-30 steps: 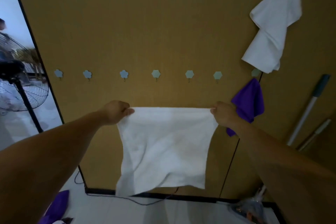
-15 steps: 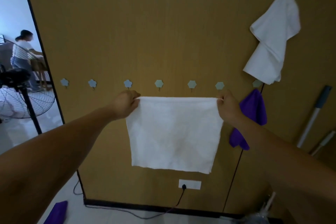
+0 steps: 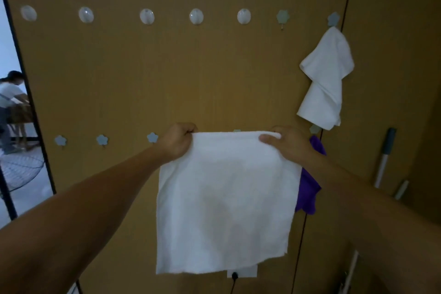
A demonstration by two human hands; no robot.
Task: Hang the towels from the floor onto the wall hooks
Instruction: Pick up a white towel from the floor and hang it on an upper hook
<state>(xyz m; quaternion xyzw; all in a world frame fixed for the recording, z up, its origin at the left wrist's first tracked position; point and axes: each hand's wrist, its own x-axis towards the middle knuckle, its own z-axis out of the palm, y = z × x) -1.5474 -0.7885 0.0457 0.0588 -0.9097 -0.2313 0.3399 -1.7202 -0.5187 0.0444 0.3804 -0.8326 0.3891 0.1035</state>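
I have a square white cloth towel (image 3: 224, 203) spread flat in front of the tan wooden wall panel (image 3: 167, 74), its surface smooth with only faint creases and a slightly uneven bottom hem. My left hand (image 3: 177, 142) is closed in a fist around the towel's upper left corner, knuckles toward the panel, and my right hand (image 3: 287, 144) pinches the upper right corner, thumb lying across the front of the cloth and the fingers curled behind it. Both forearms reach forward and up from the lower corners of the view, roughly level with each other. The top edge runs straight and horizontal between the two hands, and the towel hangs down from it, a little taller than wide, so its long axis is vertical. That top edge sits at the height of the lower row of pale blue flower-shaped wall hooks (image 3: 102, 140), with one hook (image 3: 237, 130) just peeking above the edge near the middle. Right of the held towel, partly behind it, a purple cloth (image 3: 309, 188) hangs from the same row. Above that, a second white towel (image 3: 325, 79) hangs bunched from a blue hook (image 3: 333, 19) in the upper row. Just below the held towel's hem is a white wall socket (image 3: 242, 272) with a black plug.
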